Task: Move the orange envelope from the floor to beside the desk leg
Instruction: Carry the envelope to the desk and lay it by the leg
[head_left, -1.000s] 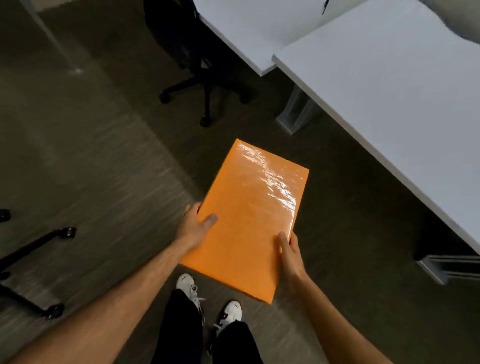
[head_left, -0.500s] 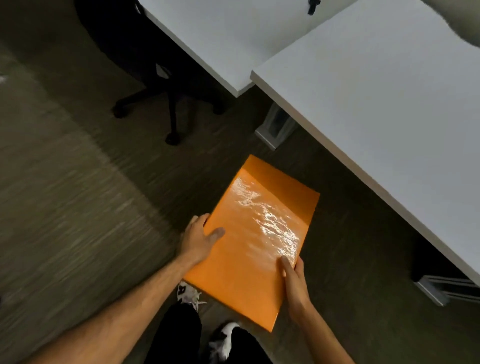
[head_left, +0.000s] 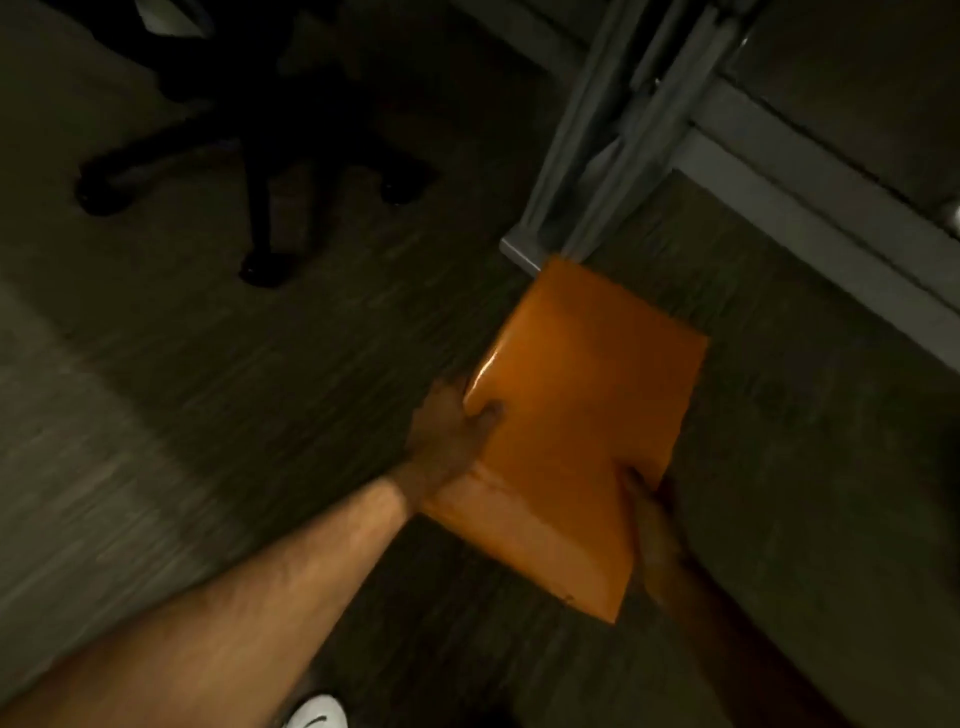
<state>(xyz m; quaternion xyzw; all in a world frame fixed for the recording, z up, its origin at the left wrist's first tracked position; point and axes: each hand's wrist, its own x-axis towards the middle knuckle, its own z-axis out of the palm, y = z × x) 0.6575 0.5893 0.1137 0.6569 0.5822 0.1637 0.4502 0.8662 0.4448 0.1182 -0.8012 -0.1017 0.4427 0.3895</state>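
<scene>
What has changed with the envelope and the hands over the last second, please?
The envelope has been carried forward and down, out of the open floor to the desk leg; its far corner now reaches the leg's foot. The view has dropped under the desk, so the white tops are gone. Unchanged: the left hand and right hand grip the same edges, and the chair base sits to the left.

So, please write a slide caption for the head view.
Both hands, left and right, hold orange envelope near desk leg.

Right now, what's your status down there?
Both hands gripping: left hand, right hand. Orange envelope held, far corner at desk leg. Office chair base off left, not blocking.
</scene>
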